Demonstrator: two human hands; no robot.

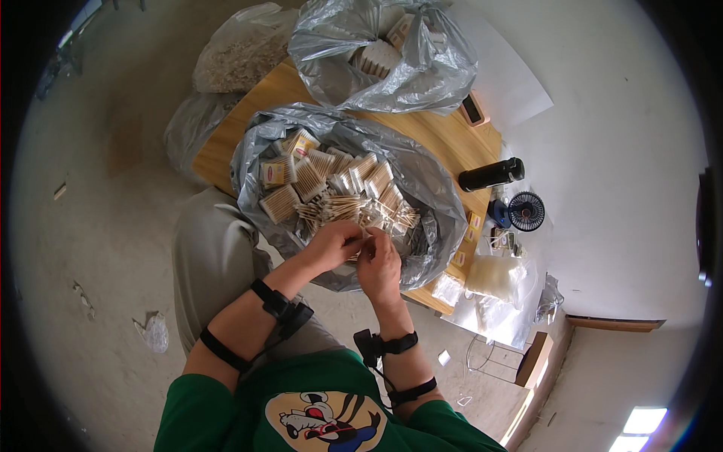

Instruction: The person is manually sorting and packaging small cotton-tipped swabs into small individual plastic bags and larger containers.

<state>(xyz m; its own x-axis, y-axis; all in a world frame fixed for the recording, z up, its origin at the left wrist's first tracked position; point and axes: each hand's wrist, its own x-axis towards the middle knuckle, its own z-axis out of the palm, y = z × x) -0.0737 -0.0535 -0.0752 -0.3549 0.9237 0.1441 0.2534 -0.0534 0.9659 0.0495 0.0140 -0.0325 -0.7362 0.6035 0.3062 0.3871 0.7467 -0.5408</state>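
My left hand and my right hand meet over the near side of a large grey plastic bag. The fingertips of both are pinched together and nearly touch. Between them shows a small pale bit, too small to name. Just beyond my fingers lie loose cotton swabs in a heap. Flat clear packs of cotton swabs fill the far left part of the bag, and some, like the pack, carry a yellow printed card.
The wooden table also bears a second grey bag with more packs. At the right stand a black bottle, a small fan and a stack of clear plastic bags. Another filled bag stands far left.
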